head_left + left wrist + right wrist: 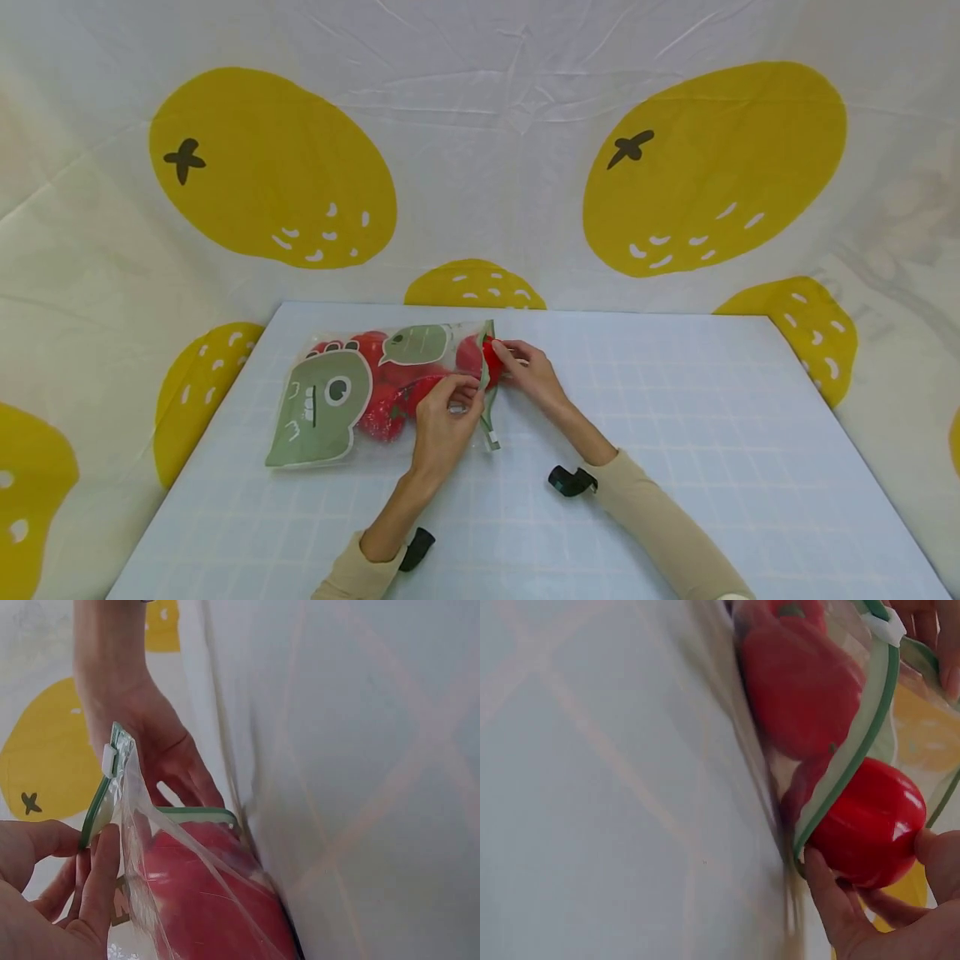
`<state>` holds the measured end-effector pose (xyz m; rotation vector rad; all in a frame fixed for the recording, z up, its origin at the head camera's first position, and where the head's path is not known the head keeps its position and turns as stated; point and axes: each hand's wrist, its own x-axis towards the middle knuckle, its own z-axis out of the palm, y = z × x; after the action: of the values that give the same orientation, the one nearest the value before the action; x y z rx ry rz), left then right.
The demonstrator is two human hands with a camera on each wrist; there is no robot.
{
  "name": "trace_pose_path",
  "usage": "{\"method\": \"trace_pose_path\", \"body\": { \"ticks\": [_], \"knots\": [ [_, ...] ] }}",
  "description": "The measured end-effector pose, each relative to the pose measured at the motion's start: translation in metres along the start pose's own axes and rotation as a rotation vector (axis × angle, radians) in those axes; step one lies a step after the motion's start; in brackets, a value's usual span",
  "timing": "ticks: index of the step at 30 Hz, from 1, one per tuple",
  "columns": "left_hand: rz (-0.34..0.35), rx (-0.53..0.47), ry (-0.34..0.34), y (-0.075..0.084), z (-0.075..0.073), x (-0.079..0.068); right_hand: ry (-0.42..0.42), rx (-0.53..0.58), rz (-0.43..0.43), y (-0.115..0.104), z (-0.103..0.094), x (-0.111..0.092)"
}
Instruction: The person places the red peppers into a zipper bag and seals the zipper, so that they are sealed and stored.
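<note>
A clear zip bag (322, 425) with a green monster print lies on its side on the table, holding several red bell peppers (382, 417). Its green-edged mouth faces right and is spread apart. With thumb and fingers my left hand (442, 421) pinches the near edge of that mouth. My right hand (536, 375) grips a glossy red bell pepper (877, 825) right at the opening; part of it sits behind the bag's edge, part sticks out. Near the front corner of the mouth is a white zip slider (887, 628). In the left wrist view, the bag's film partly covers the right hand's fingers.
The bag rests toward the back left of a pale checked tabletop (675, 433). Behind the table hangs a white cloth (487, 167) printed with yellow fruit. Each wrist carries a small black camera (572, 482).
</note>
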<state>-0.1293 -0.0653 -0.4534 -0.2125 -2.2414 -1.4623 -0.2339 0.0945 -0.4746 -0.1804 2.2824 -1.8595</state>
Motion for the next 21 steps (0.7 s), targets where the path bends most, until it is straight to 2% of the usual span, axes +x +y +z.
{"method": "trace_pose_path", "body": {
  "ticks": [8,17,21],
  "knots": [
    [0.014,0.004,-0.004,-0.002,0.000,0.001,0.022,-0.049,-0.046,0.002,0.009,0.005],
    [0.012,0.001,-0.024,-0.004,0.000,0.000,-0.026,-0.033,-0.079,0.001,0.013,0.007],
    [0.010,0.006,-0.033,-0.005,0.000,0.000,-0.031,-0.061,-0.097,0.001,0.015,0.008]
  ]
}}
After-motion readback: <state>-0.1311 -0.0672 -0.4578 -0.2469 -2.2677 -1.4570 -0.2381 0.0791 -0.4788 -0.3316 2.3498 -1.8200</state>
